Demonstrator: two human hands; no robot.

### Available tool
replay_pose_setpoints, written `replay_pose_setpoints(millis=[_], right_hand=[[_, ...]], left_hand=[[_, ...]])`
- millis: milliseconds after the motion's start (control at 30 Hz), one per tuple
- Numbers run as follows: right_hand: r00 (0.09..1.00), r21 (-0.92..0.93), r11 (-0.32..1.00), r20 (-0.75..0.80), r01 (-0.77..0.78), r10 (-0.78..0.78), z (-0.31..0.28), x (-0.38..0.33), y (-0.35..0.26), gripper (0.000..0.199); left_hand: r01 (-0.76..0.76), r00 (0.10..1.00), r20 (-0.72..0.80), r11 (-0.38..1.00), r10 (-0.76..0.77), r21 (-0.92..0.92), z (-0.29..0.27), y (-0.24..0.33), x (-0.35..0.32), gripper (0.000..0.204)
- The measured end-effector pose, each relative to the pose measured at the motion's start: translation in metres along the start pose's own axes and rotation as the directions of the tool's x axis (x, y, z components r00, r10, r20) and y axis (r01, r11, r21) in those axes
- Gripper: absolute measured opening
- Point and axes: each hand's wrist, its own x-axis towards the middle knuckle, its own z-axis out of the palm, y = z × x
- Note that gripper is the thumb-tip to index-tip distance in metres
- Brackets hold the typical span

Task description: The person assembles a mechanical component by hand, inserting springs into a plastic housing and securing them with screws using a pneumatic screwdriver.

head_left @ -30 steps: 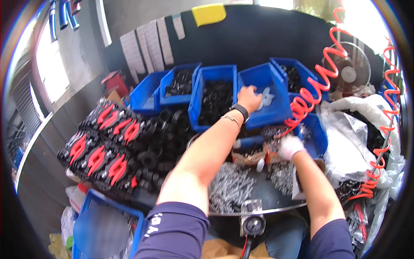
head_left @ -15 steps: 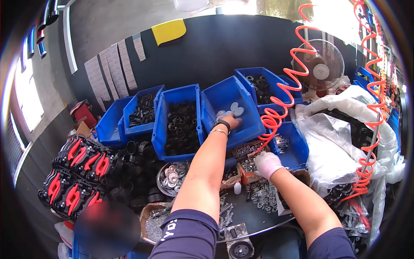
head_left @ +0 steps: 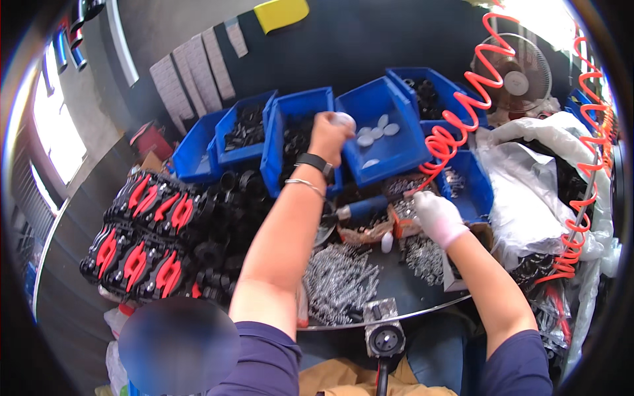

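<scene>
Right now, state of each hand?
Left hand: closed on a white disc, raised by the blue bin.
Right hand: white-gloved, curled over the small metal parts; grip cannot be told.

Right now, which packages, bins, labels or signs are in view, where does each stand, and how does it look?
Blue bins: a row at the back of the table, open-topped, holding dark parts.
Blue bin of white discs: beside the left hand, tilted.
Yellow sign: top, on the dark wall, rectangular.
Grey strips: on the wall, upper left.
Clear plastic bags: right, crumpled.

blue bins [head_left: 389, 142], white discs [head_left: 376, 129], red coiled hose [head_left: 462, 125], white glove [head_left: 439, 218]
</scene>
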Motion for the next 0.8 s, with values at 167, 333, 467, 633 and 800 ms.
replay_pose_setpoints(millis=[167, 333, 467, 633, 800], right_hand=[[0.948, 0.771, 0.63, 0.126, 0.093, -0.294, -0.074, -0.108, -0.087, 0.013], [0.897, 0.596, 0.697, -0.098, 0.4, -0.431, -0.063, -0.164, -0.098, 0.02], [0.829, 0.539, 0.654, -0.171, 0.531, -0.532, -0.064, -0.163, -0.103, 0.014], [0.872, 0.546, 0.734, 0.012, 0.404, -0.489, -0.079, -0.165, -0.108, 0.02], [0.856, 0.634, 0.663, 0.001, 0.399, -0.517, -0.07, -0.152, -0.104, 0.017]], left_hand=[[0.309, 0.92, -0.175, 0.924, -0.351, -0.225, -0.163, 0.051, -0.048, 0.008], [0.056, 0.812, 0.185, 0.389, -0.553, 0.919, -0.197, 0.029, -0.102, 0.025], [-0.127, 0.945, 0.074, -0.149, -0.319, 0.981, -0.206, -0.016, -0.137, 0.027], [0.053, 0.992, -0.066, -0.115, -0.108, 0.992, -0.186, -0.042, -0.144, 0.023], [-0.051, 0.999, 0.045, -0.231, -0.031, 0.972, -0.185, -0.028, -0.146, 0.018]])
